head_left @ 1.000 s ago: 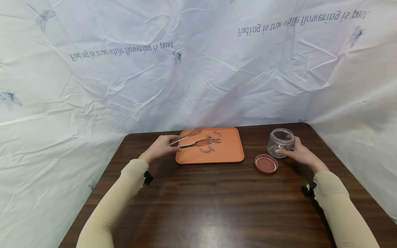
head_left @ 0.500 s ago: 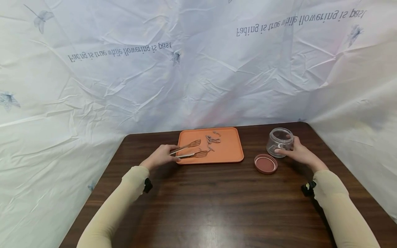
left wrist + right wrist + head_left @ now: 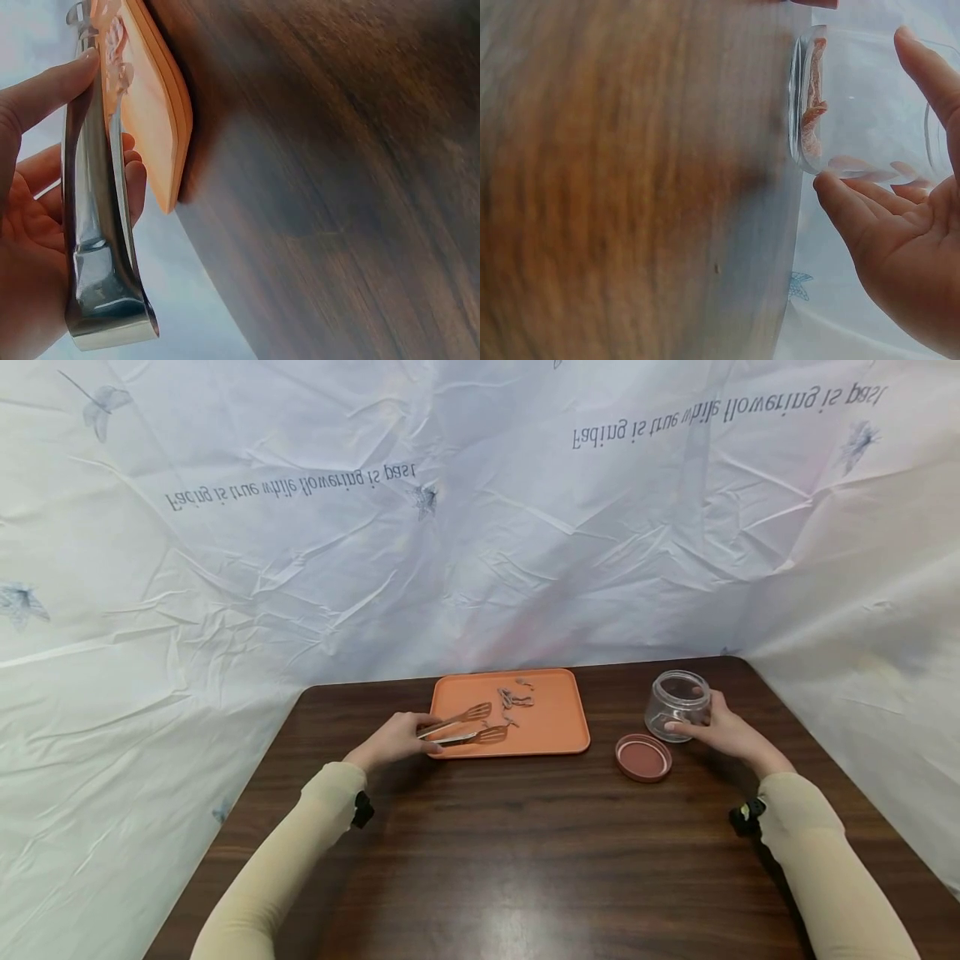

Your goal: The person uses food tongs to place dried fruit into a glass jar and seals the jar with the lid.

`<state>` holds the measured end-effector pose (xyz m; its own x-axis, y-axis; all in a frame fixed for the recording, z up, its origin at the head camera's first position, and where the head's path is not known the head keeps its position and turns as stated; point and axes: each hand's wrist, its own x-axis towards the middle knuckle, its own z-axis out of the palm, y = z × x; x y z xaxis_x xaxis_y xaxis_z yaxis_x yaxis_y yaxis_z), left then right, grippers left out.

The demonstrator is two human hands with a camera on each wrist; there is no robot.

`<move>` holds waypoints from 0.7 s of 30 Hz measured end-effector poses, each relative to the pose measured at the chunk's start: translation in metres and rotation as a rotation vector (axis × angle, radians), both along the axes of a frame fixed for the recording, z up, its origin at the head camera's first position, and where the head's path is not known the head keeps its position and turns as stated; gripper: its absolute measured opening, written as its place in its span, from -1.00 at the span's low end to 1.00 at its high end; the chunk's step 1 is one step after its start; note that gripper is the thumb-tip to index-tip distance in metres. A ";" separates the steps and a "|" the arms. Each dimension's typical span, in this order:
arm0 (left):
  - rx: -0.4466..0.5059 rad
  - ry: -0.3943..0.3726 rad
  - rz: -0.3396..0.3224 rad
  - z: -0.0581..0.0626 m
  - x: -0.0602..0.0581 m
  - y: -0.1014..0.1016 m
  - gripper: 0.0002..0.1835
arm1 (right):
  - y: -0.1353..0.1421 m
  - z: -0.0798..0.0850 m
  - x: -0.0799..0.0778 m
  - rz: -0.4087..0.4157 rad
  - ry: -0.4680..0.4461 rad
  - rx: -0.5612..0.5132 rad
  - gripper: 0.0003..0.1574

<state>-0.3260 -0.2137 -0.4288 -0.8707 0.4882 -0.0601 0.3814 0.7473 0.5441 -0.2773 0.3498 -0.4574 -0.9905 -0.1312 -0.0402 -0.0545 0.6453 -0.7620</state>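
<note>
My left hand (image 3: 393, 739) holds metal tongs (image 3: 90, 225), thumb on one arm and fingers round the other. Their slotted heads stand apart, low over the left part of an orange tray (image 3: 555, 714). Several thin, twisted, brownish strips (image 3: 516, 698) lie on that tray; the lower ones are close to the tongs' heads. At the right, a clear jar (image 3: 663, 714) without its lid stands upright on the table. My right hand (image 3: 726, 733) grips its side between thumb and fingers. A reddish-brown strip (image 3: 813, 112) shows at the jar's bottom in the right wrist view.
A reddish-brown round lid (image 3: 643, 757) lies on the dark wooden table (image 3: 510, 852), just in front of the jar. A white printed sheet (image 3: 465, 568) hangs behind the table and along its sides.
My left hand has brought the tongs lower and toward me over the tray, then slightly right. The right hand and the jar stay put.
</note>
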 end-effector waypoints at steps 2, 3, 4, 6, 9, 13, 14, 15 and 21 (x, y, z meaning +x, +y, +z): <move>0.007 -0.001 -0.007 0.000 0.000 0.002 -0.44 | -0.001 0.000 0.001 -0.001 0.000 0.000 0.41; 0.009 -0.003 -0.008 0.000 0.000 0.003 -0.44 | -0.001 0.000 0.001 -0.002 -0.001 0.002 0.41; 0.010 -0.002 -0.013 0.000 0.000 0.003 -0.45 | -0.001 0.000 0.001 -0.005 -0.001 0.001 0.40; 0.010 0.000 -0.014 0.000 0.000 0.005 -0.45 | -0.001 0.001 0.001 -0.007 -0.004 0.003 0.41; 0.005 0.006 -0.013 0.001 0.001 0.006 -0.47 | -0.001 0.001 0.001 -0.006 -0.008 0.003 0.41; -0.006 0.022 -0.010 0.000 0.001 0.008 -0.51 | -0.001 0.000 0.000 -0.004 -0.016 -0.006 0.43; -0.011 0.024 -0.009 -0.001 0.000 0.008 -0.52 | 0.000 0.000 0.000 -0.004 -0.019 -0.007 0.43; -0.016 0.027 -0.007 -0.001 0.001 0.008 -0.53 | 0.000 0.000 0.000 -0.004 -0.021 -0.007 0.43; -0.018 0.038 -0.007 -0.002 0.002 0.009 -0.61 | 0.001 -0.001 0.000 -0.003 -0.033 -0.007 0.45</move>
